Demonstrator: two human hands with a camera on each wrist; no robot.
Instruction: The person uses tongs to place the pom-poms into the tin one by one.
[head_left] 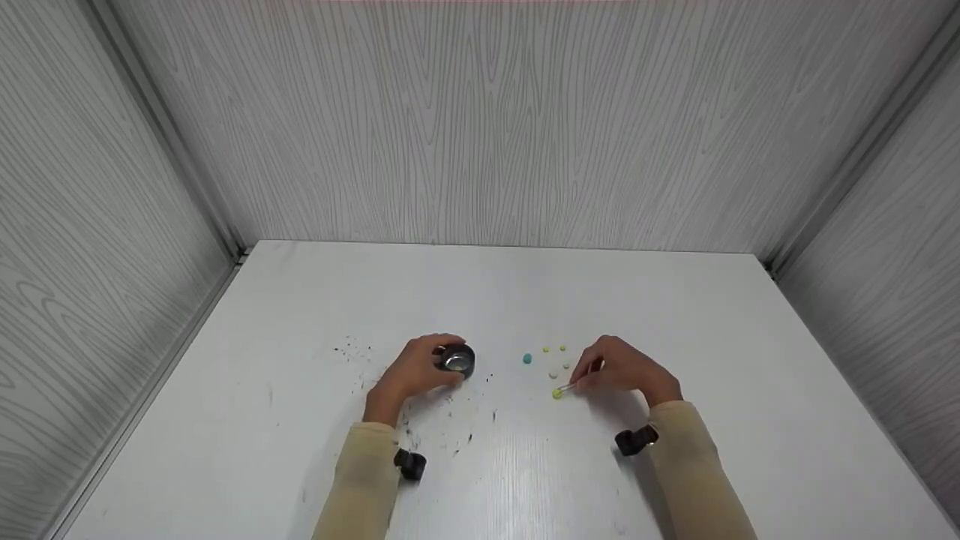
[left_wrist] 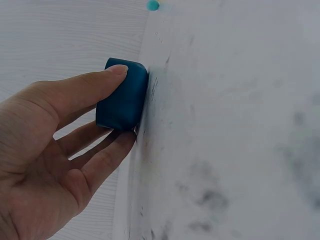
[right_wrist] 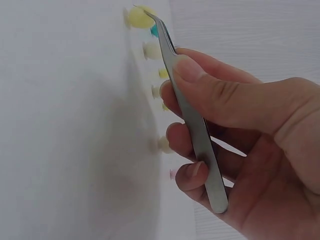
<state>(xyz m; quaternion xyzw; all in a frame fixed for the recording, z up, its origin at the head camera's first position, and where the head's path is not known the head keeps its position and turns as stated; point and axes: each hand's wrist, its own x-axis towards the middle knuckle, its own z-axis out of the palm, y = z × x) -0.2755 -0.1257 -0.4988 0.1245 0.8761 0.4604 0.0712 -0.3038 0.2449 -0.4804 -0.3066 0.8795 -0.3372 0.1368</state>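
Curved tweezers (right_wrist: pixel 194 120), pinched by the right hand (head_left: pixel 626 369), reach one yellow bead (right_wrist: pixel 140 18); the left hand (head_left: pixel 414 369) grips the blue cup (left_wrist: pixel 122 97), other beads (head_left: pixel 527 358) remaining outside.

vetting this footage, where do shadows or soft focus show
Right wrist: broad soft shadow on the table, left of the tweezers, whose edges look crisper than the yellow bead; left wrist: dim, cup outline clear; head: faint shadow beside the right sleeve.

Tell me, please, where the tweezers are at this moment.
In the right wrist view, the right hand holds the tweezers, their bent tip at the large yellow ball near the top edge.
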